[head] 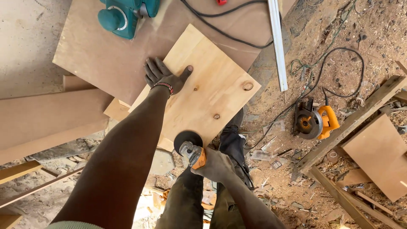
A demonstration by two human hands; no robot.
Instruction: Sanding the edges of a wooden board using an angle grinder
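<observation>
The stiff, light, pale square plywood panel (199,85) is pinned flat by the spread-fingered left hand (163,76), while the orange-bodied angle grinder (193,150), clamped in the right hand (216,164), is set at its near edge.

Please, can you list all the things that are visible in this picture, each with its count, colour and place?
Pale wood panel: one, light yellow with knots, on the brown board, under the left hand.
Brown board: one, large, below the panel.
Angle grinder: one, orange and grey with a black disc, at the panel's near edge.
Electric planer: one, teal, top of the board.
Circular saw: one, orange and black, on the sawdust ground at right.
Black cable: one, across the board.
Metal straightedge: one, silver, upper right.
Wood offcuts: several, brown, right side.
Left hand: flat on the panel, beaded wristband.
Right hand: gripping the grinder.
</observation>
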